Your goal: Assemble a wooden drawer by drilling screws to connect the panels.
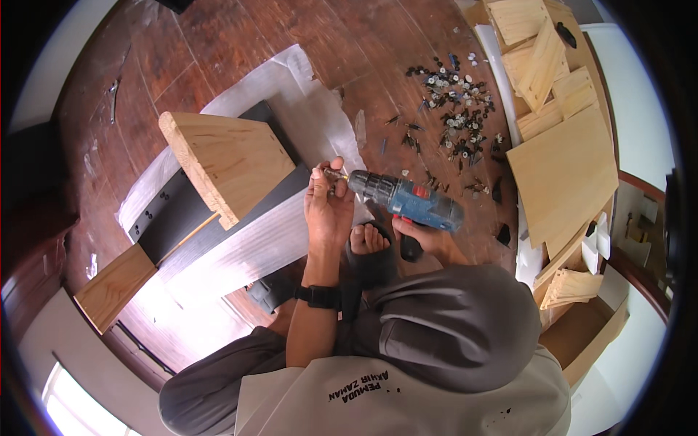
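Small parts [456,122] lie at one o'clock from our one drill [430,208]
Right hand [436,243] grips it; left hand [331,208] pinches its bit [342,176].

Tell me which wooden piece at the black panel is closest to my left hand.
The larger board, nearer your left hand; the smaller board sits farther left by the black panel.

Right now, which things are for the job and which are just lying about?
Probably the job:
power drill, in the right hand
small piece at its tip, in the left hand
wooden board; dark panel

Probably just lying about:
metal tool, far left
scattered small fittings, possibly needed too
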Motion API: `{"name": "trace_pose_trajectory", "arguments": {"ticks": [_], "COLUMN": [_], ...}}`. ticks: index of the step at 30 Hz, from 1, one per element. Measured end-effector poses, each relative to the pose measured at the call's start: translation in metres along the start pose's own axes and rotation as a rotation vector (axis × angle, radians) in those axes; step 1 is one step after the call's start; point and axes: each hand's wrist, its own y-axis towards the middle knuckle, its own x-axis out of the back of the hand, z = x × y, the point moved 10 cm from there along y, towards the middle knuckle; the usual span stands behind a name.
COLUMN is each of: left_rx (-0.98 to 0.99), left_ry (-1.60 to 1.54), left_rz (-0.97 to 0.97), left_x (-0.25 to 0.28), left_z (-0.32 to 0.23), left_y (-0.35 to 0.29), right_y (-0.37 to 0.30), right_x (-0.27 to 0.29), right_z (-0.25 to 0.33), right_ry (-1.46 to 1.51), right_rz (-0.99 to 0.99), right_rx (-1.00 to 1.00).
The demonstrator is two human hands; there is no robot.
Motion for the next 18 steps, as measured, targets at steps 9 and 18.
{"name": "trace_pose_trajectory", "arguments": {"ticks": [9, 18], "left_rx": [-0.163, -0.174], "left_ry": [0.01, 0.09], "left_rz": [-0.091, 0.021], "left_x": [0.017, 0.004], "left_z": [-0.014, -0.022], "left_y": [0.006, 0.015], "right_y": [0.02, 0.042], "right_x": [-0.002, -0.003], "right_z": [-0.011, -0.004], "right_ry": [0.024, 0.191], "right_rz": [0.099, 0.16], "right_rx": [-0.086, -0.108]}}
